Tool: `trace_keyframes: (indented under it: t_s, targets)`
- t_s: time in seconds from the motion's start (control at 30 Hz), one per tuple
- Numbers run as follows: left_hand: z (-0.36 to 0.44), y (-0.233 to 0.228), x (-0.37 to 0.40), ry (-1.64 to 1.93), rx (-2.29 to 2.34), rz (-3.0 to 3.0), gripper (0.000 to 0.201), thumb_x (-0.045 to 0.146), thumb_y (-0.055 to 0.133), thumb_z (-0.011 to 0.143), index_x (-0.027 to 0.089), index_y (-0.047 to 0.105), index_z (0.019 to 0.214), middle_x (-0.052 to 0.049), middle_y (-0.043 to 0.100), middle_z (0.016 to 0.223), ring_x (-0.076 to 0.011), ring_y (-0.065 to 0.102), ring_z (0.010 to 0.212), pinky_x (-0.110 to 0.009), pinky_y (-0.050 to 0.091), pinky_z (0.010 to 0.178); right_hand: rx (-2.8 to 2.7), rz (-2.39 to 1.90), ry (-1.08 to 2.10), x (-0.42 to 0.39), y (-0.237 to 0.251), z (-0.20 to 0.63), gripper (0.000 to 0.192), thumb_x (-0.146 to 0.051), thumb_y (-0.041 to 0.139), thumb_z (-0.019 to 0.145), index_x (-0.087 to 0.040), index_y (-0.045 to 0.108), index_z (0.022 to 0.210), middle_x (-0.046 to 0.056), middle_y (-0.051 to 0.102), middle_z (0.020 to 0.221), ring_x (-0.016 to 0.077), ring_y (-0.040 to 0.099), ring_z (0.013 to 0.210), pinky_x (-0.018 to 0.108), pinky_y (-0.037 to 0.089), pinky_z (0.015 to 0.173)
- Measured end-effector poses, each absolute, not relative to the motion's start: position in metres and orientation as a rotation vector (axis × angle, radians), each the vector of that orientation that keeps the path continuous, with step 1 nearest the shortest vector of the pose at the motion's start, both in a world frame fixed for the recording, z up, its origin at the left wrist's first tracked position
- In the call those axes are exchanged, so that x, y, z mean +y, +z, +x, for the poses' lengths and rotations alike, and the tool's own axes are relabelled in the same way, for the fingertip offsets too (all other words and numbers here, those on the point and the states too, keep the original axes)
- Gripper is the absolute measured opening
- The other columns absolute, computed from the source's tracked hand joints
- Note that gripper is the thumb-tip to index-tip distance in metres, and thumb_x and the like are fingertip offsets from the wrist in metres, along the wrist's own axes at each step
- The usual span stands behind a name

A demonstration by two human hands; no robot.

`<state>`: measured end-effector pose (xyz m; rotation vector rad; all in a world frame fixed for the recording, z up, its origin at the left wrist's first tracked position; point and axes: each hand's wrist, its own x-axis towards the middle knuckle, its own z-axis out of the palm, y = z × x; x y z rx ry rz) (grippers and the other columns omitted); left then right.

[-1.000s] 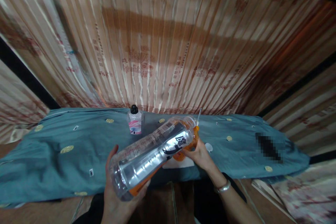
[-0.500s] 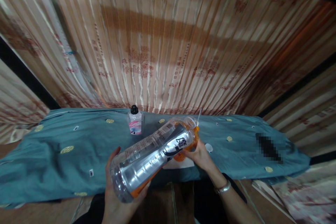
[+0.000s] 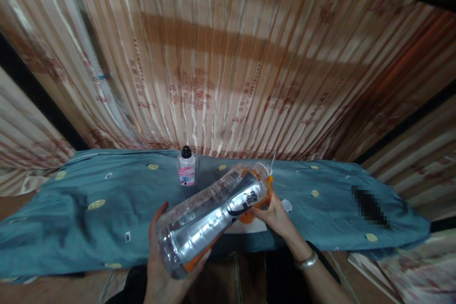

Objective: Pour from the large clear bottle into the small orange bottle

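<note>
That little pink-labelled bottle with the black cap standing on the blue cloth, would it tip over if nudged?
Probably yes: the small bottle stands upright, narrow, on soft, wrinkled blue cloth. It looks like light clear plastic, so likely easy to lift and unlikely to break.

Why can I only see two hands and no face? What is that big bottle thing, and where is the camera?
The camera sits on the person's head and looks forward and down, so you see only their own two hands, as if through their eyes. There is no machine here.

The left hand holds the bottom of a big clear plastic bottle, which is tipped over on its side. A little orange liquid lies along its lower edge. The right hand, with a silver bracelet on the wrist, holds a small orange thing at the bottle's mouth; what it is I cannot tell.

Below is a blue-green cloth with yellow dots. On it stands a small bottle with a black cap and pink label. Behind hangs a striped curtain.
</note>
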<state>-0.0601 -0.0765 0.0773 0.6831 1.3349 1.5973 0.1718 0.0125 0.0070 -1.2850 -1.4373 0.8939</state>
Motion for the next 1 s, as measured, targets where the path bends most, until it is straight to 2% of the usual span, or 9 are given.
trace_keyframes:
  t_s: [0.1, 0.17, 0.27, 0.37, 0.47, 0.53, 0.73, 1.0]
  targets:
    - [-0.06, 0.078, -0.075, 1.576, 1.349, 0.672, 0.109, 0.028, 0.09, 0.04, 0.047, 0.036, 0.134, 0.001, 0.069, 0.112, -0.0361, 0.07, 0.088, -0.047, 0.062, 0.054, -1.465, -1.322, 0.835, 0.012, 0.007, 0.174, 0.064, -0.04, 0.084, 0.064, -0.02, 0.056, 0.119, 0.01, 0.07, 0.113, 0.0321, 0.065, 0.106, 0.049, 0.051, 0.096]
    - [-0.065, 0.07, -0.07, 1.582, 1.364, 0.652, 0.107, 0.028, 0.089, 0.039, 0.047, 0.04, 0.131, 0.001, 0.07, 0.111, -0.0386, 0.068, 0.096, -0.048, 0.063, 0.056, -1.478, -1.336, 0.821, 0.012, 0.006, 0.175, 0.066, -0.041, 0.085, 0.063, -0.02, 0.057, 0.119, 0.01, 0.069, 0.114, 0.0323, 0.065, 0.106, 0.049, 0.051, 0.095]
    - [-0.075, 0.052, -0.06, 1.63, 1.465, 0.54, 0.088, 0.037, 0.088, 0.039, 0.041, 0.052, 0.119, -0.001, 0.071, 0.103, -0.0419, 0.065, 0.104, -0.049, 0.063, 0.058, -1.484, -1.321, 0.832, 0.013, 0.005, 0.177, 0.072, -0.041, 0.086, 0.061, -0.019, 0.056, 0.122, 0.011, 0.069, 0.114, 0.0319, 0.064, 0.107, 0.048, 0.05, 0.096]
    - [-0.081, 0.04, -0.055, 1.667, 1.487, 0.611, 0.09, 0.035, 0.089, 0.035, 0.042, 0.053, 0.118, 0.0, 0.07, 0.106, -0.0435, 0.061, 0.111, -0.052, 0.063, 0.061, -1.468, -1.309, 0.84, 0.013, 0.004, 0.177, 0.075, -0.041, 0.087, 0.059, -0.018, 0.055, 0.123, 0.01, 0.07, 0.114, 0.0313, 0.065, 0.107, 0.047, 0.05, 0.096]
    - [-0.077, 0.043, -0.06, 1.678, 1.448, 0.704, 0.1, 0.027, 0.09, 0.029, 0.044, 0.052, 0.119, 0.0, 0.071, 0.105, -0.0431, 0.063, 0.106, -0.051, 0.063, 0.059, -1.442, -1.321, 0.865, 0.014, 0.004, 0.175, 0.072, -0.04, 0.087, 0.058, -0.018, 0.056, 0.12, 0.01, 0.07, 0.111, 0.0318, 0.066, 0.105, 0.047, 0.051, 0.094]
    - [-0.071, 0.052, -0.065, 1.67, 1.412, 0.74, 0.104, 0.026, 0.091, 0.03, 0.045, 0.048, 0.124, 0.0, 0.071, 0.105, -0.0414, 0.065, 0.102, -0.05, 0.063, 0.057, -1.426, -1.323, 0.874, 0.015, 0.003, 0.175, 0.07, -0.04, 0.087, 0.058, -0.019, 0.056, 0.118, 0.01, 0.071, 0.111, 0.0319, 0.066, 0.105, 0.048, 0.051, 0.095]
    - [-0.064, 0.068, -0.073, 1.632, 1.445, 0.838, 0.098, 0.027, 0.09, 0.039, 0.044, 0.047, 0.125, 0.002, 0.07, 0.105, -0.039, 0.062, 0.111, -0.045, 0.064, 0.062, -1.432, -1.33, 0.841, 0.015, 0.001, 0.174, 0.069, -0.039, 0.086, 0.061, -0.02, 0.056, 0.119, 0.011, 0.071, 0.112, 0.0307, 0.066, 0.105, 0.049, 0.05, 0.097]
    - [-0.061, 0.072, -0.074, 1.616, 1.367, 0.708, 0.105, 0.025, 0.091, 0.034, 0.046, 0.045, 0.127, 0.002, 0.071, 0.109, -0.0402, 0.065, 0.107, -0.046, 0.064, 0.06, -1.442, -1.415, 0.763, 0.013, 0.002, 0.173, 0.073, -0.041, 0.084, 0.061, -0.02, 0.052, 0.123, 0.011, 0.071, 0.114, 0.0315, 0.067, 0.104, 0.048, 0.051, 0.095]
